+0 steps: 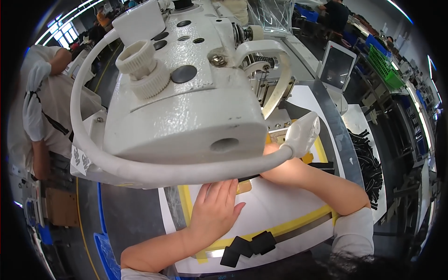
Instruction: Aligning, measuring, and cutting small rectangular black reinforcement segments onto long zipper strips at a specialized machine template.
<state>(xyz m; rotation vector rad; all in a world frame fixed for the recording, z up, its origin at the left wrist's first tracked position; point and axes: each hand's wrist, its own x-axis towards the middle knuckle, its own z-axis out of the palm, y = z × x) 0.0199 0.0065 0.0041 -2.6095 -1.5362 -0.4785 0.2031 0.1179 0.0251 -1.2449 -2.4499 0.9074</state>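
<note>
A big white sewing machine head [186, 93] fills the upper middle and hides much of the work under it. My left hand [215, 207] lies flat, fingers together, on a white template sheet [275, 205] edged with yellow tape. My right hand [275, 165] reaches under the machine behind its bent lamp arm [140, 170] and seems to pinch a thin black strip [249, 178]; its fingers are mostly hidden. A small yellow piece [244, 187] sits between both hands.
Black fabric pieces [247, 246] lie at the template's near edge. A pile of black strips [368, 163] lies on the table to the right. A control screen [337, 65] stands behind. Another person stands at the left [44, 107]. Green and blue crates [385, 63] sit far right.
</note>
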